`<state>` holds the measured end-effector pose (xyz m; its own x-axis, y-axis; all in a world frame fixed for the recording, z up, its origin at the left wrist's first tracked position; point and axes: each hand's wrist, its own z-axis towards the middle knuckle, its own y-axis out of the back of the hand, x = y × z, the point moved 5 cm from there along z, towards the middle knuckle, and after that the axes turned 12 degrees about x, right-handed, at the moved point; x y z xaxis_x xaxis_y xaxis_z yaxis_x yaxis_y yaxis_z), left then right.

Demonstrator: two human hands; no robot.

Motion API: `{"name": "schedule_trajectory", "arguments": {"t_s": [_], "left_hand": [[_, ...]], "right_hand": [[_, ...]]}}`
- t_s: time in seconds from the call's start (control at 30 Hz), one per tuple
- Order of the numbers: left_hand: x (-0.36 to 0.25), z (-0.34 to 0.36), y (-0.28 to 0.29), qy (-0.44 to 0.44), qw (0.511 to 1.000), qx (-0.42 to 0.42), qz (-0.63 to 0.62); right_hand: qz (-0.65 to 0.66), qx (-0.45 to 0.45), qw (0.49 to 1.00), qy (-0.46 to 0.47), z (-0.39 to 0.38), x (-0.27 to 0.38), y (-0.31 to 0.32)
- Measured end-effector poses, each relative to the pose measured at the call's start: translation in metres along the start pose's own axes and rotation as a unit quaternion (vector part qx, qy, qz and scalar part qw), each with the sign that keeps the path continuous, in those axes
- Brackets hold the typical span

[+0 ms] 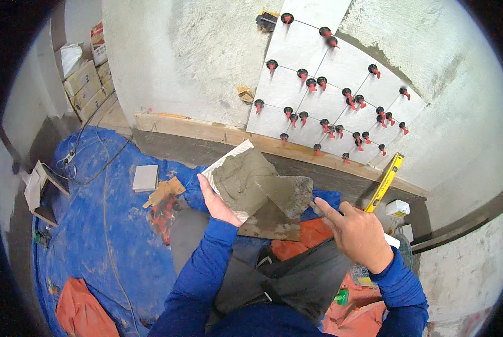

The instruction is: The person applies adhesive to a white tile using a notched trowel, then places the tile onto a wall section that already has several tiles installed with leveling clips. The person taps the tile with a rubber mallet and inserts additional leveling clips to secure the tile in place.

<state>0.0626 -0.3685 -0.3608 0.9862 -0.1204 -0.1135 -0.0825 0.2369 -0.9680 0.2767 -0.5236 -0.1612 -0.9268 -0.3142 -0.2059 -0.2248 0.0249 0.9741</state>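
Note:
My left hand (218, 203) grips a white tile (224, 159) by its left edge, tilted, with its ribbed back turned up. Grey mortar (237, 180) covers most of that back in a thick, uneven layer. In my right hand (357, 231) is a trowel (296, 195), fingers closed around its handle. Its mortar-smeared blade lies flat against the right part of the mortar. Below the tile, a dirty wooden board (274, 224) shows partly, its upper part hidden.
Ahead, wall tiles (296, 48) carry several red-and-black levelling clips (311, 84) above a wooden batten (206, 130). A yellow spirit level (385, 182) leans at the right. A blue tarp (88, 224) bears a loose tile (145, 178) and a cable (108, 247). Boxes (86, 90) stand far left.

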Motion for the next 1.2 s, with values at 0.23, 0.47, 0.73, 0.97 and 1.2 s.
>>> {"name": "schedule_trajectory", "arguments": {"t_s": [0.23,0.47,0.73,0.97,1.2], "left_hand": [[-0.003,-0.003,0.006,0.041,0.997,-0.023,-0.059],[-0.006,-0.007,0.006,0.057,0.993,0.009,-0.106],[-0.037,-0.003,0.010,0.054,0.998,0.015,-0.035],[-0.022,-0.026,-0.001,0.102,0.993,0.046,-0.039],[-0.005,-0.034,-0.008,0.198,0.938,0.103,-0.266]], "right_hand": [[0.187,-0.019,0.982,-0.005,-0.006,-0.016,-0.031],[0.280,-0.062,0.958,-0.030,-0.021,-0.002,-0.084],[0.199,-0.130,0.968,-0.082,-0.066,-0.039,-0.048],[0.317,-0.250,0.913,-0.057,-0.059,-0.012,-0.103],[0.315,-0.325,0.891,-0.045,-0.029,-0.002,-0.139]]}}
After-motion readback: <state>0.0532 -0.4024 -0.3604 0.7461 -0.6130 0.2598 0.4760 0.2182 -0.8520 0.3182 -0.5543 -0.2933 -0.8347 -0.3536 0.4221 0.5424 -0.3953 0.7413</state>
